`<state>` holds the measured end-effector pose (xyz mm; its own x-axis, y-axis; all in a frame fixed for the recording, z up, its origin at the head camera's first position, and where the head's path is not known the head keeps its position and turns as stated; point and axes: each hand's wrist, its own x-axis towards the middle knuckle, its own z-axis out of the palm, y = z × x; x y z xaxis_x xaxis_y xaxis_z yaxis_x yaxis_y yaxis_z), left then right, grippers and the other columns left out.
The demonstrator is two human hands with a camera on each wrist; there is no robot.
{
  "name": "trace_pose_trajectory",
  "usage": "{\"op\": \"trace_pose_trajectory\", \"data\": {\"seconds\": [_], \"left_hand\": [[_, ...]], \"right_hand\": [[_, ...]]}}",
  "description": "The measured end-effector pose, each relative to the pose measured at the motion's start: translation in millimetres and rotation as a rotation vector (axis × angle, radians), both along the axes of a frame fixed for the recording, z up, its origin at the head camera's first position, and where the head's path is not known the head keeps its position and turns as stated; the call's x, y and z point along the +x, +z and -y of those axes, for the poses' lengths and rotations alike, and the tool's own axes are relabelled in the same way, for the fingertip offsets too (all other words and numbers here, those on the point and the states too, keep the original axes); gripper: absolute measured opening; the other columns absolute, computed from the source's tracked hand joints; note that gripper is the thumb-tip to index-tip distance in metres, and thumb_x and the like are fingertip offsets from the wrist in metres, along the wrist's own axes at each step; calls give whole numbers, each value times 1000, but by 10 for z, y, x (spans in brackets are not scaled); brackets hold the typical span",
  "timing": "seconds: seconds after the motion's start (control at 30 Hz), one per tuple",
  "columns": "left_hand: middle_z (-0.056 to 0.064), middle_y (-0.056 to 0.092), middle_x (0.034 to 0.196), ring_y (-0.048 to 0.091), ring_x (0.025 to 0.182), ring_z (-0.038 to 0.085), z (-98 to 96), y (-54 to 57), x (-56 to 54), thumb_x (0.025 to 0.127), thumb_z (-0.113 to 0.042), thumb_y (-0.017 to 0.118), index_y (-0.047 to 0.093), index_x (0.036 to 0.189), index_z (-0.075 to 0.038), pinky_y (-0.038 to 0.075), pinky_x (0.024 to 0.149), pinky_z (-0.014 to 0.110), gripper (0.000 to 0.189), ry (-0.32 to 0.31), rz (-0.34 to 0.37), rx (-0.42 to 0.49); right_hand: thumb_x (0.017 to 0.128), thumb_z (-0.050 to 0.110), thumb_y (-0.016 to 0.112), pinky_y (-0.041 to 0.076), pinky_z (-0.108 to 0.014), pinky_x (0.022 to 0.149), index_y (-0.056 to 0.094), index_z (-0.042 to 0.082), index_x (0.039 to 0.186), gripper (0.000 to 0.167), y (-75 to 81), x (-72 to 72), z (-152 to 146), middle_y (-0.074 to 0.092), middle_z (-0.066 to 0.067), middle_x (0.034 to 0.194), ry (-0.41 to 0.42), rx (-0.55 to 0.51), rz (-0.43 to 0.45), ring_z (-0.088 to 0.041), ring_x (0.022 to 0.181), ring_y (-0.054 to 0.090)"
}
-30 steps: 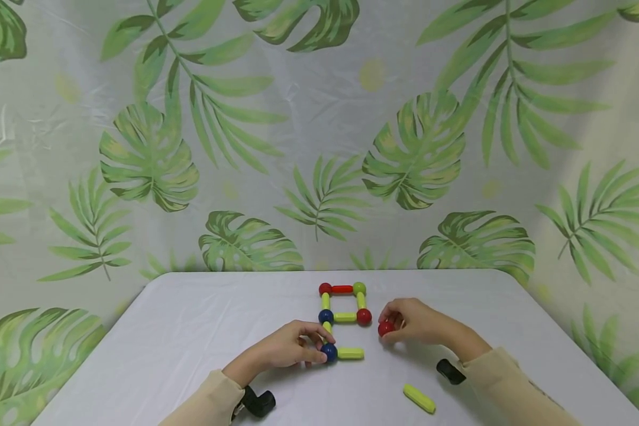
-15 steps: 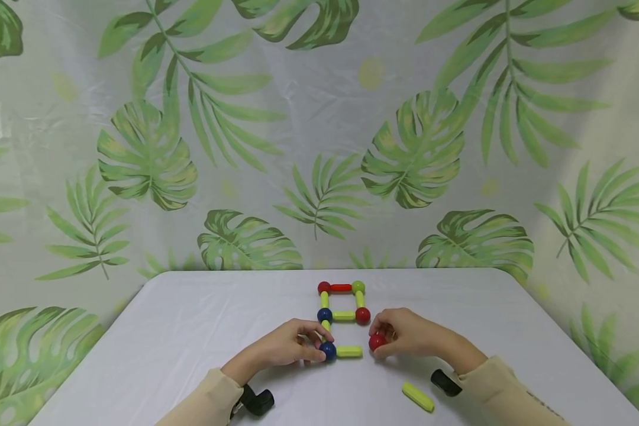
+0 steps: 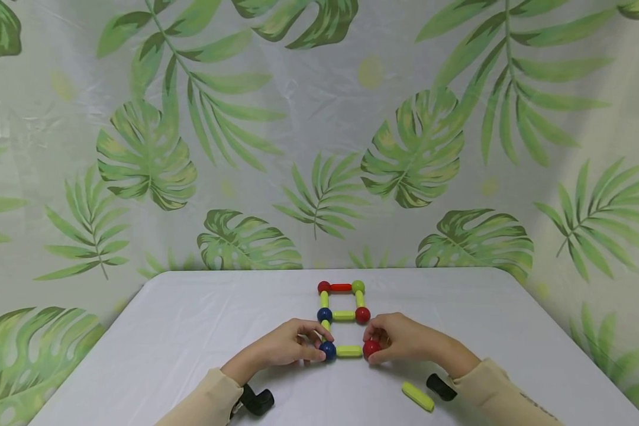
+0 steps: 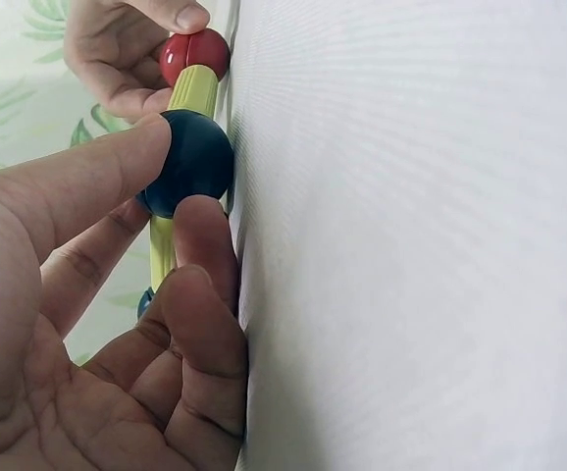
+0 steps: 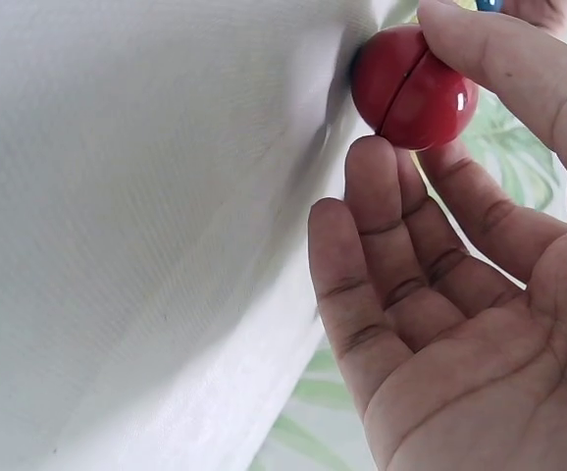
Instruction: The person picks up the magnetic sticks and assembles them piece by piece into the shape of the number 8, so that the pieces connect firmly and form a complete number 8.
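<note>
My left hand [image 3: 293, 343] pinches a blue ball [image 3: 328, 351] at the near left corner of a ball-and-stick figure on the table. In the left wrist view, thumb and fingers bracket that blue ball [image 4: 201, 163]. My right hand [image 3: 404, 338] grips a red ball [image 3: 371, 349] between thumb and fingers. This ball sits right at the free end of a yellow-green stick [image 3: 349, 351] that runs from the blue ball. Beyond, a square is formed by a red ball [image 3: 362, 315], a second blue ball [image 3: 325, 315], another red ball [image 3: 324, 287] and a green ball [image 3: 358, 287], joined by sticks.
A loose yellow-green stick [image 3: 418, 396] lies on the white table [image 3: 213, 313] near my right sleeve. Black wrist devices [image 3: 258, 402] hang under both forearms. Behind the table's far edge hangs a leaf-patterned cloth [image 3: 319, 130].
My right hand has brought its red ball left and nearer to me, up to the end of the yellow-green stick. My left hand stays on the blue ball.
</note>
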<state>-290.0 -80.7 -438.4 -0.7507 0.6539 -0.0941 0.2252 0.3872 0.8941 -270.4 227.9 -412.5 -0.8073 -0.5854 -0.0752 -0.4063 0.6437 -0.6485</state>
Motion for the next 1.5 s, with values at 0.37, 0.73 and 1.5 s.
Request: {"op": "trace_pose_trajectory", "data": {"seconds": [0.37, 0.73, 1.5], "left_hand": [[1, 66, 101, 60, 67, 12, -2, 2, -8, 98, -14, 80, 77, 124, -15, 45, 60, 26, 26, -4, 3, -5], [6, 68, 107, 68, 72, 17, 22, 58, 0, 103, -18, 74, 67, 136, -16, 47, 63, 30, 34, -4, 11, 0], [2, 75, 90, 64, 68, 17, -130, 48, -134, 98, -31, 80, 46, 155, -18, 47, 71, 33, 67, 191, -42, -87]], "right_hand": [[89, 21, 90, 50, -22, 73, 69, 13, 106, 29, 8, 18, 12, 65, 3, 93, 13, 1, -5, -14, 82, 59], [89, 22, 90, 50, -21, 73, 69, 13, 107, 29, 16, 23, 28, 65, 4, 93, 33, 6, 1, -13, 82, 59], [89, 27, 89, 53, -24, 78, 69, 9, 125, 45, 83, 118, -95, 66, 1, 95, -8, 84, 43, -13, 85, 61]]}}
